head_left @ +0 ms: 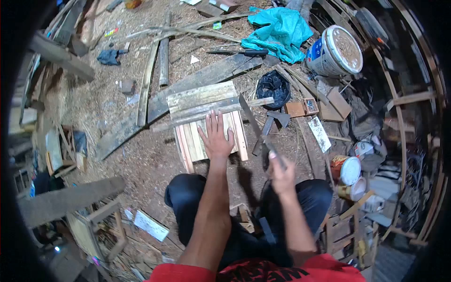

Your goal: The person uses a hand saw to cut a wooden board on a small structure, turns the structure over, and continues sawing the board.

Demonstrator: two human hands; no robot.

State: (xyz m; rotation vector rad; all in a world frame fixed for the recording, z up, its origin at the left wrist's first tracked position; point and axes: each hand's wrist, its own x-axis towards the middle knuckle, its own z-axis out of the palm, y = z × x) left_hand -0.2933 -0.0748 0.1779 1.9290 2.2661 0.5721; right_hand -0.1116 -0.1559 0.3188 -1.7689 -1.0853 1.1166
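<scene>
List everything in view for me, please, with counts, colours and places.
slatted piece: one, pale wood, centre
wood strip: at least one, pale, across slatted piece
handsaw: one, grey, in right hand
long plank: one, grey, beyond slatted piece
crumpled sheet: one, teal, far side
bucket: one, white and blue, far right
bag: one, black, right of slatted piece
small tubs: two, white-topped, right side
wood scraps: many, brown and grey, all around
left hand: one, bare, spread over slatted piece
right hand: one, bare, gripping handsaw
knees: two, dark-clad, bottom centre
shirt: one, red, bottom
</scene>
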